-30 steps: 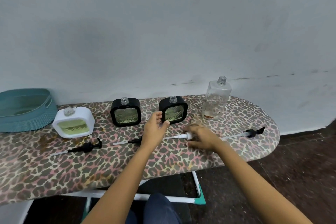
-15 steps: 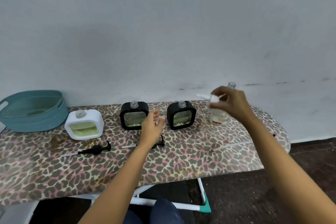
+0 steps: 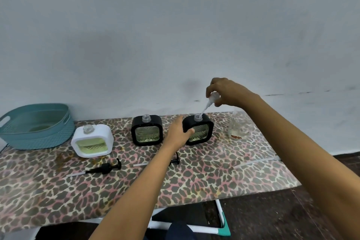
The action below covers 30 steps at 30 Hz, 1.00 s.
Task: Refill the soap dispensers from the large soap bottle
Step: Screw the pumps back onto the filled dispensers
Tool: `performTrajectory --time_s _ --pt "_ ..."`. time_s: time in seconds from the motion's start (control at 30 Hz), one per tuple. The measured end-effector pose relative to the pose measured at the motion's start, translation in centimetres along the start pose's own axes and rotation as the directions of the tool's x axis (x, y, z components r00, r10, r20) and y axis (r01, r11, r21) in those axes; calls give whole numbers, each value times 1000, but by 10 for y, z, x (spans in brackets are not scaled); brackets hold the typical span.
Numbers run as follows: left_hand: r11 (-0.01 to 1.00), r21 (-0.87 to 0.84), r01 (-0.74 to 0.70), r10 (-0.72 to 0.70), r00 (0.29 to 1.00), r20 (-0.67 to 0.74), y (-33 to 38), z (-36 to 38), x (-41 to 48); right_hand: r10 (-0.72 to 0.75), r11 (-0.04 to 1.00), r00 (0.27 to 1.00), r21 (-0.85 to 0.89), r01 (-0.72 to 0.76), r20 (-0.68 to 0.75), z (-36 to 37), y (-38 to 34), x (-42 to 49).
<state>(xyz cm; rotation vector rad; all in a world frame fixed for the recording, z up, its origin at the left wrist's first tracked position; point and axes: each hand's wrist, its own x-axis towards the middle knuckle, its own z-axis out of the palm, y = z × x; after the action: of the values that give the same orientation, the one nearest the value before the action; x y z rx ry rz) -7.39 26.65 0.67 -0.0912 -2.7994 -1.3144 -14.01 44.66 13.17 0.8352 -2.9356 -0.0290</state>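
Pinches white pump (image 3: 213, 96) in right hand (image 3: 226, 91), right of frame centre, tube slanting down to the open neck of black dispenser (image 3: 204, 132). Grips that dispenser's left side with left hand (image 3: 178, 132), thumb across the front. Large soap bottle (image 3: 238, 128) on table (image 3: 214, 177) further right, partly behind the forearm.

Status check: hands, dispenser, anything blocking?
Left hand grips right black dispenser. Right hand pinches white pump, tube tip at its open neck. Nothing blocks the neck.
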Motion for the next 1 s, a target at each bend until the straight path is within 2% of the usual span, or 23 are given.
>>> performTrajectory --time_s 0.33,0.5,0.6,0.77,0.9,1.0 --pt "999 45 -21 19 999 31 -2 6 20 -81 981 979 -157 112 189 30 -28 29" --pt "999 47 -14 13 1000 21 -6 8 30 -117 973 952 -161 168 283 44 -39 37" --pt "999 41 -20 19 999 29 -8 10 32 -122 990 961 -39 136 246 49 -38 39" --pt "1000 1 -23 23 999 49 -11 10 34 41 961 981 262 -91 190 62 -25 37" --pt "999 -54 6 -3 999 48 -15 10 35 112 840 987 519 -158 118 79 -12 31" --pt "995 -98 5 -2 1000 27 -17 12 35 166 738 980 645 -199 112 90 -7 23"
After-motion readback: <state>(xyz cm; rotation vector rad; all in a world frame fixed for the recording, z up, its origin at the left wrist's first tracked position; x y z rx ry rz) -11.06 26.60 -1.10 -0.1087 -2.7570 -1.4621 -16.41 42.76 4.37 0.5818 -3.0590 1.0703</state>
